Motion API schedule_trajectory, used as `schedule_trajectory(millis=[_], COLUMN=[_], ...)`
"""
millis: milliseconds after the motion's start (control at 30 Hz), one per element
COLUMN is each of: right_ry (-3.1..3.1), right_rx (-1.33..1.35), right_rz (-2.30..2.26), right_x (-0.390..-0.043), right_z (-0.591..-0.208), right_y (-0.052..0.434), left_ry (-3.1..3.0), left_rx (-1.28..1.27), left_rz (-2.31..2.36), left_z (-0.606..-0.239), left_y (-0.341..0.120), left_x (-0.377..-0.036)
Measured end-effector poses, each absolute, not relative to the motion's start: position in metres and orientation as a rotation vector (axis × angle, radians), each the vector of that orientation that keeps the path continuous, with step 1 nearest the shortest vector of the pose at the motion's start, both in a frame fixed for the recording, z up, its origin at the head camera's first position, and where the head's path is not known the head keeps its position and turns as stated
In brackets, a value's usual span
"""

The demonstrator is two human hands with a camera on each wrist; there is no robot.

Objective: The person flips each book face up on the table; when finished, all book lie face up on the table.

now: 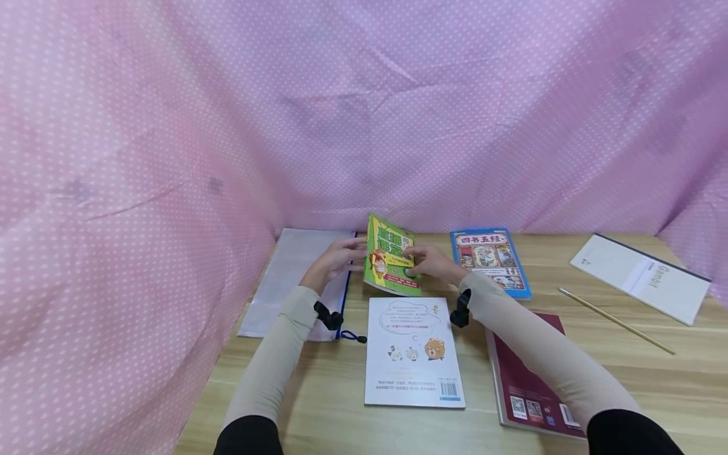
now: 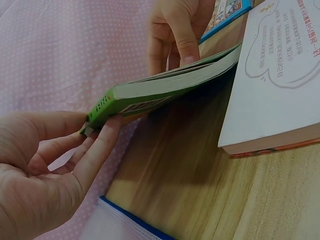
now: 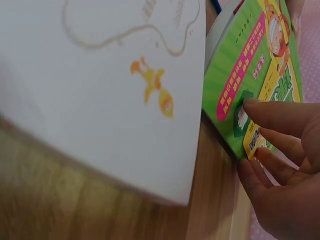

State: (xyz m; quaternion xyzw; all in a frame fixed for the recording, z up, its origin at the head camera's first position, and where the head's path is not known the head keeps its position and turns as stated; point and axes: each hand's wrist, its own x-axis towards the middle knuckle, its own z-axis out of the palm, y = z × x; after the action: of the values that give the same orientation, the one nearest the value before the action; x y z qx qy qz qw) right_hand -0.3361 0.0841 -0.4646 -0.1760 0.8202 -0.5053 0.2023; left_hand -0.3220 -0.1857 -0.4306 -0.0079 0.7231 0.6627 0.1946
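The green book (image 1: 391, 265) stood tilted at frame centre, its near edge on the tabletop (image 1: 625, 373) just above the white book (image 1: 412, 351), its long axis running toward the pink curtain (image 1: 170, 158). The left hand (image 1: 337, 259) pinched its spine edge (thumb above); the right hand (image 1: 433, 262) gripped the opposite edge.

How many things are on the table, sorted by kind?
Books: 4 — green book, white book, blue book, dark red book
Mesh zip pouch: 1
White booklet: 1
Pencil: 1
Total: 7
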Motion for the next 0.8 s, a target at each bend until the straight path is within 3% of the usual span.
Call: schedule_trajectory(millis=[800], right_ry=[2.334], right_rx=[-0.475], right_rz=[-1.369], right_x=[-0.333], right_z=[-0.467], right_y=[0.119], left_ry=[2.082], left_rx=[-0.095], left_rz=[1.791], left_z=[-0.454], left_y=[-0.162], left_x=[-0.329])
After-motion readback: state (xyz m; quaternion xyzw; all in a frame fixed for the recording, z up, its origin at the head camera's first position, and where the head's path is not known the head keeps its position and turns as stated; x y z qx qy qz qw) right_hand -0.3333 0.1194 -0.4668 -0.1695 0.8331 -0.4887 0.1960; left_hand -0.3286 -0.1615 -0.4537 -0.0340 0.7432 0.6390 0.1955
